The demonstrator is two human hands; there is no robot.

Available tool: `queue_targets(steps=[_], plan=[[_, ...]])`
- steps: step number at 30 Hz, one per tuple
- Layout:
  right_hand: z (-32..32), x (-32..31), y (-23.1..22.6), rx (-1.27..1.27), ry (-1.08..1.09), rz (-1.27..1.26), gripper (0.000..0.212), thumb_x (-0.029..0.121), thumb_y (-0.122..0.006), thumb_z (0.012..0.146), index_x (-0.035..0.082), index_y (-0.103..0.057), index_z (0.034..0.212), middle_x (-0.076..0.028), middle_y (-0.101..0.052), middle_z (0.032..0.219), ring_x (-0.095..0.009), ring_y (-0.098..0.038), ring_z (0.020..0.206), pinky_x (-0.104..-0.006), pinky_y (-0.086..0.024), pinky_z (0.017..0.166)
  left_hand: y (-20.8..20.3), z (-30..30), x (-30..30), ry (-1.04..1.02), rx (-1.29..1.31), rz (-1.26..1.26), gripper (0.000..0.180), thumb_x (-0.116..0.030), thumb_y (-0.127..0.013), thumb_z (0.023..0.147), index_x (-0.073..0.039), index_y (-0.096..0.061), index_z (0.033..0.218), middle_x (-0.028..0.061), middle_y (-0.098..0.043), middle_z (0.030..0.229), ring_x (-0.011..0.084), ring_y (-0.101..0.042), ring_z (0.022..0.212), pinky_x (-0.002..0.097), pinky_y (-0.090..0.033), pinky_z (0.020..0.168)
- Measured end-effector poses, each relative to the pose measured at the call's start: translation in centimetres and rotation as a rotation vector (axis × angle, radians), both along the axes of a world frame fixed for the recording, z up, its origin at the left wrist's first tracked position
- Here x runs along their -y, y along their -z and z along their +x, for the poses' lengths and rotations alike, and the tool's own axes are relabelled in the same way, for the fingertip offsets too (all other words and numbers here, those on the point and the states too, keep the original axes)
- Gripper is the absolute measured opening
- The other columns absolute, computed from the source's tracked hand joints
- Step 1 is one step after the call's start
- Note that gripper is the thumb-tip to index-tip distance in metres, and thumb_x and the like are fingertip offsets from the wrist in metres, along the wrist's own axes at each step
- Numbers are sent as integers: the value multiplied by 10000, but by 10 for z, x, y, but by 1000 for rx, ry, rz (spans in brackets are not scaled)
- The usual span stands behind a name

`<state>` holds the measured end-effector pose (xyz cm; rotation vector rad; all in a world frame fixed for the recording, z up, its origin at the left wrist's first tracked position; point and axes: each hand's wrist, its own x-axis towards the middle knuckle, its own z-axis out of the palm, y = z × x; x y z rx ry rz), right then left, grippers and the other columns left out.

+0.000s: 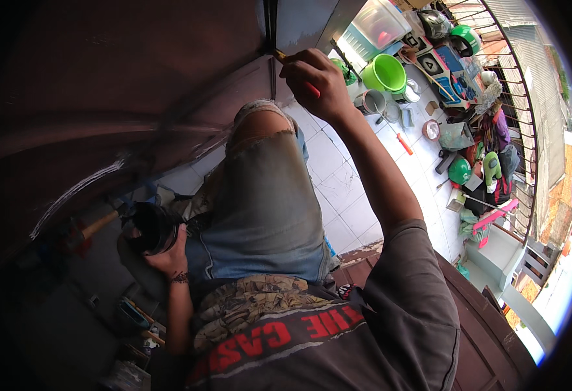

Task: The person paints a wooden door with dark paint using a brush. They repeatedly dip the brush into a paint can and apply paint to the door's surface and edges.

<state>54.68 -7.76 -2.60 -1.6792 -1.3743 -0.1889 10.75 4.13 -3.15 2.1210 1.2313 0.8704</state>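
Both hands were full: the left hand (170,257) gripped a dark pot (148,229); past the intervening knee (260,128), the right hand (318,83) pinched a red-handled brush (280,56) at the dark panel (136,72). Beyond, a green bucket (385,73) and helmet (460,171) cluttered the tiled floor (339,186).

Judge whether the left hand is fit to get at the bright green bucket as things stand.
Probably not: the left hand is holding a dark container, and the raised knee and right forearm seem to lie between it and the green bucket.
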Motion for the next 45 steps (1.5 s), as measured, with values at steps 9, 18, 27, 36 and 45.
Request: queue_targets(steps=[9,18,27,36,45], plan=[[12,2,0,57,32,33,216,16,-718,703,132,-679,881,-54,-645,975,-268,-629,914,-377,-538,718,-2,9,4,35,96,-39,889,-86,-905,702,104,-402,1410,184,-524,1366,258,-536,1234,380,-429,1072],[-1,-1,14,-149,134,170,204,-9,-719,715,126,-705,868,-61,-669,926,-265,-663,825,-365,-545,726,-6,8,3,67,27,-5,881,-99,-909,687,89,-419,1395,171,-548,1328,258,-560,1192,376,-439,1054],[-34,8,13,75,54,87,277,-17,-714,683,116,-694,926,-65,-660,1050,-246,-630,931,-358,-546,730,-4,5,9,57,122,-17,895,-94,-925,664,75,-433,1392,148,-572,1289,232,-558,1180,367,-439,1046],[-29,24,47,76,141,0,237,10,-693,743,94,-671,964,-105,-641,1039,-288,-629,940,-378,-532,791,6,-4,5,83,126,40,909,-95,-928,659,74,-423,1396,148,-532,1341,217,-542,1204,363,-427,1059],[-41,30,46,-92,421,-11,137,20,-711,770,103,-687,876,-88,-647,920,-295,-641,832,-377,-527,717,-1,-3,6,68,174,-2,814,-65,-902,681,73,-466,1354,131,-571,1283,206,-572,1158,357,-439,1045]])
